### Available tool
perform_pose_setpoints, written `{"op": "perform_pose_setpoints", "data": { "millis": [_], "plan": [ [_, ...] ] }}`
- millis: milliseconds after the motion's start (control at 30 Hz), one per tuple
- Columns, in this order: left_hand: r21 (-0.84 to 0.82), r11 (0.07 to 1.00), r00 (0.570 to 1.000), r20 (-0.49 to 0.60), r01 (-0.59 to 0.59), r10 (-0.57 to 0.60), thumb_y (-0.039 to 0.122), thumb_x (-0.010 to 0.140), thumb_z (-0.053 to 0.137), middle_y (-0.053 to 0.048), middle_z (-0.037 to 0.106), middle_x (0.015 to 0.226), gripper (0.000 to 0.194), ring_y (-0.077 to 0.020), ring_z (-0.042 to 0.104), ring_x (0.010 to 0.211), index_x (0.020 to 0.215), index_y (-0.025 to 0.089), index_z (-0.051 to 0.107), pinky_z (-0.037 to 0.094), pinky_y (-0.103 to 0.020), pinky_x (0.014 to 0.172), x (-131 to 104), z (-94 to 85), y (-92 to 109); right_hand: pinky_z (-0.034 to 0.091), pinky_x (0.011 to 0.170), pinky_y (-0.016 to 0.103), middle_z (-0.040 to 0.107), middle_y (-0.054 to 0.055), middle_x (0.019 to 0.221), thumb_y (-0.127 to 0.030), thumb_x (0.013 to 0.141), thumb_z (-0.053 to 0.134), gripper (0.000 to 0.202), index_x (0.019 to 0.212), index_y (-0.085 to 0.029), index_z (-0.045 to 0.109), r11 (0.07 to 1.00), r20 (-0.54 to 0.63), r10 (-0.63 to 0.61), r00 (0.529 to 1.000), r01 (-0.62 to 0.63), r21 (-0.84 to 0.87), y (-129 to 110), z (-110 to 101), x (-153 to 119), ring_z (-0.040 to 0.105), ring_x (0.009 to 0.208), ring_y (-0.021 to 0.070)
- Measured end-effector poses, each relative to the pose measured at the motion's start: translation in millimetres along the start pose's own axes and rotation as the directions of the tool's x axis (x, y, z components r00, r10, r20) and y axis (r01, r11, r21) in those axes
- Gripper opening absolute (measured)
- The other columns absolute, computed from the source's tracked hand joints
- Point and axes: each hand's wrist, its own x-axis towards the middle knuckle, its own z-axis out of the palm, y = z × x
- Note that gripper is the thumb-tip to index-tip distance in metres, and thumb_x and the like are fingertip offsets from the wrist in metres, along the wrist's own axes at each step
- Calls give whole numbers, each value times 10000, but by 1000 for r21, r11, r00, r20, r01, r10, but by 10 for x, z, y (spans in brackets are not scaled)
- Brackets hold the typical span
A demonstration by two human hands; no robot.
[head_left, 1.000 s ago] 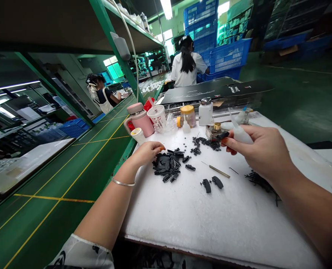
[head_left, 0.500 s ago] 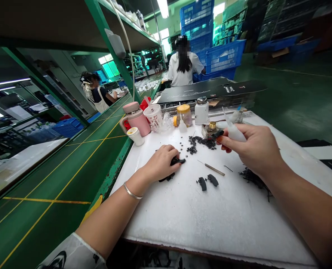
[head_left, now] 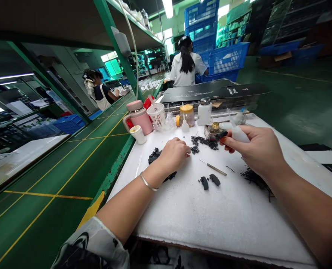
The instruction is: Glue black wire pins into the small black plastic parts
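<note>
My right hand (head_left: 255, 145) is closed around a white squeeze bottle (head_left: 238, 133) with a thin spout, and its thumb and fingers also pinch a small black part (head_left: 221, 136). My left hand (head_left: 175, 154) is low over the white tabletop, fingers curled together at the near side of a pile of tiny black rings (head_left: 203, 143). Whatever its fingertips hold is hidden. Behind that wrist lies a heap of black molded parts (head_left: 154, 155), partly covered. Two curved black pieces (head_left: 209, 181) rest in front, below a thin needle tool (head_left: 216, 169).
Along the back stand a pink mug (head_left: 140, 117), a plastic cup (head_left: 156, 116), a yellow-lidded jar (head_left: 187, 114), a white dispenser bottle (head_left: 204, 112) and a small gold-capped bottle (head_left: 215, 127). Thin black strips (head_left: 255, 177) lie beneath my right forearm. A green conveyor (head_left: 70, 179) runs on the left.
My left hand has left the black part under it and moved right and slightly forward to the ring pile. My right hand still holds the bottle and black part. The view has shifted slightly.
</note>
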Motion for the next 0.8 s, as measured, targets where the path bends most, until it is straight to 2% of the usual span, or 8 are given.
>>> {"op": "perform_pose_setpoints", "data": {
  "millis": [100, 200, 300, 367, 467, 533, 633, 800],
  "plan": [
    [22, 999, 999, 29, 26, -27, 63, 750, 504, -73, 667, 740, 216, -237, 541, 798, 719, 175, 685, 426, -339, 698, 101, 77, 17, 386, 479, 262, 588, -7, 533, -279, 735, 656, 160, 612, -181, 627, 999, 22, -8, 1000, 8, 35, -11, 6, -1, 535, 505, 145],
    [-6, 1000, 999, 23, 29, -28, 51, 727, 500, -58, 666, 718, 215, -222, 553, 776, 682, 180, 667, 426, -321, 676, 88, 28, 24, 406, 485, 256, 594, -4, 527, -284, 732, 656, 178, 600, -169, 624, 999, 54, -18, 998, 16, 47, -44, 21, -9, 551, 504, 146],
    [-285, 950, 991, 0, 128, -133, 112, 740, 545, -29, 683, 771, 147, -187, 588, 772, 728, 191, 668, 449, -299, 715, -1, -130, 57, 417, 479, 243, 602, 2, 531, -292, 738, 654, 185, 610, -161, 626, 996, 126, -6, 992, -5, 90, -91, 38, -27, 556, 503, 142],
    [-611, 762, 970, 42, 214, -239, 192, 746, 599, -32, 689, 806, 73, -168, 611, 758, 776, 175, 662, 468, -279, 707, -81, -246, 99, 422, 474, 234, 603, 2, 538, -291, 743, 653, 169, 639, -159, 631, 988, 191, 6, 981, -36, 152, -133, 46, -46, 555, 502, 138],
    [-910, 347, 945, 121, 228, -304, 244, 709, 685, -48, 684, 820, 157, -154, 624, 755, 827, 146, 651, 483, -256, 687, -209, -354, 180, 420, 472, 225, 598, -3, 539, -284, 752, 652, 156, 664, -156, 638, 975, 266, 5, 964, -64, 213, -203, 59, -86, 548, 504, 132],
    [-973, 132, 936, 139, 190, -325, 230, 683, 725, -41, 677, 816, 190, -139, 624, 758, 837, 146, 654, 489, -248, 700, -282, -362, 232, 414, 474, 220, 595, -6, 536, -279, 755, 654, 158, 661, -154, 638, 973, 293, 0, 956, -68, 222, -241, 71, -118, 544, 504, 127],
    [-980, -117, 916, 192, 161, -353, 216, 676, 746, -33, 658, 771, 166, -125, 622, 743, 792, 140, 654, 496, -232, 687, -355, -305, 293, 414, 482, 215, 603, -8, 558, -284, 763, 656, 149, 688, -156, 645, 971, 321, -22, 947, -56, 231, -275, 95, -168, 550, 518, 125],
    [-908, -384, 898, 300, 165, -322, 186, 638, 781, -22, 632, 797, 181, -114, 613, 752, 744, 141, 641, 507, -211, 680, -408, -185, 308, 394, 498, 212, 592, -23, 574, -252, 798, 622, 119, 716, -170, 644, 981, 305, -116, 945, 62, 183, -300, 136, -247, 530, 532, 113]
  ]
}}
